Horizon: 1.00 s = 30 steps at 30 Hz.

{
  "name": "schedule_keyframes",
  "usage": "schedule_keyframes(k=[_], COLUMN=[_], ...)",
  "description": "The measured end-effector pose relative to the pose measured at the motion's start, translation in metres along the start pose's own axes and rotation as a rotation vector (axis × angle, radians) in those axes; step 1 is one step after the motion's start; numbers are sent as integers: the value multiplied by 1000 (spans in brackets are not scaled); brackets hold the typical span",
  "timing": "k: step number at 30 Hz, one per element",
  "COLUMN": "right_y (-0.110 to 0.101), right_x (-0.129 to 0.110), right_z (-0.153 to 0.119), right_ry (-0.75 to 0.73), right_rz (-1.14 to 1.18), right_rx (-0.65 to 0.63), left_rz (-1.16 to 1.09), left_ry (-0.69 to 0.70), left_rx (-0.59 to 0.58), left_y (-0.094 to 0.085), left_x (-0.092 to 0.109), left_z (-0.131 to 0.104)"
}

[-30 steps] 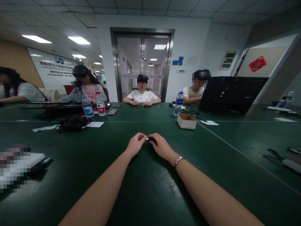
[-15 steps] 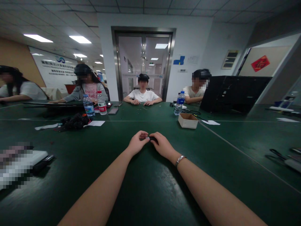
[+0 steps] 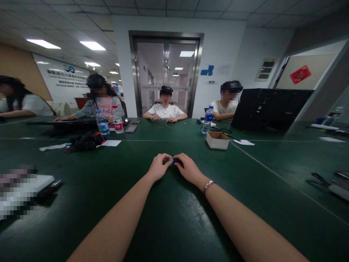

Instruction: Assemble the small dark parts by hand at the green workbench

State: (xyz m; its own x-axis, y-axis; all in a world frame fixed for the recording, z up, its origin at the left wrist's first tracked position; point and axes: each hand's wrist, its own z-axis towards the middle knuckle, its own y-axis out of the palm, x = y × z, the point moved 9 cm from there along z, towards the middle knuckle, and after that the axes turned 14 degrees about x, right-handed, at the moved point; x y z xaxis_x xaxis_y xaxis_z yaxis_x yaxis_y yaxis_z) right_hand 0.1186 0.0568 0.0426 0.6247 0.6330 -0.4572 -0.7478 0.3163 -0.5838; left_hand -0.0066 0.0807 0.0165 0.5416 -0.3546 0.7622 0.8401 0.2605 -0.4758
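Note:
Over the green table (image 3: 169, 222), my two hands meet around a small dark object (image 3: 177, 161) with a pale, shiny end at its left; its exact kind is too small to make out. My right hand (image 3: 189, 168) grips the dark part between thumb and curled fingers, which hide some of it. At the pale end, my left hand (image 3: 159, 168) pinches with thumb and fingertips. A silver bracelet (image 3: 208, 186) circles my right wrist.
Ahead stand an open cardboard box (image 3: 217, 141) and a blue-capped water bottle (image 3: 208, 120). Two more bottles, one being a red-capped bottle (image 3: 117, 120), stand left near a black tangled bundle (image 3: 86, 141). A large black monitor (image 3: 272, 109) is at right. Several people sit around the table.
My left fingertips have closed from a looser curl into a pinch on the object's pale end, which shows more plainly now. My right hand keeps its hold.

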Motion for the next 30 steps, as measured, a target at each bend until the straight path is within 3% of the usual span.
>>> schedule_keyframes(k=[8, 19, 24, 30], right_y=[-3, -1, -4, -6], right_x=[-4, -6, -5, -4], right_z=[1, 0, 0, 1], right_ry=[6, -19, -16, -5], right_rz=[8, 41, 28, 20], right_rx=[5, 10, 28, 38], left_rz=[-51, 88, -9, -39], left_ry=[-64, -87, -100, -90], left_rx=[13, 25, 99, 59], left_y=[-2, -4, -7, -3], left_x=[-2, -1, -4, -6], left_z=[-1, -1, -1, 1])
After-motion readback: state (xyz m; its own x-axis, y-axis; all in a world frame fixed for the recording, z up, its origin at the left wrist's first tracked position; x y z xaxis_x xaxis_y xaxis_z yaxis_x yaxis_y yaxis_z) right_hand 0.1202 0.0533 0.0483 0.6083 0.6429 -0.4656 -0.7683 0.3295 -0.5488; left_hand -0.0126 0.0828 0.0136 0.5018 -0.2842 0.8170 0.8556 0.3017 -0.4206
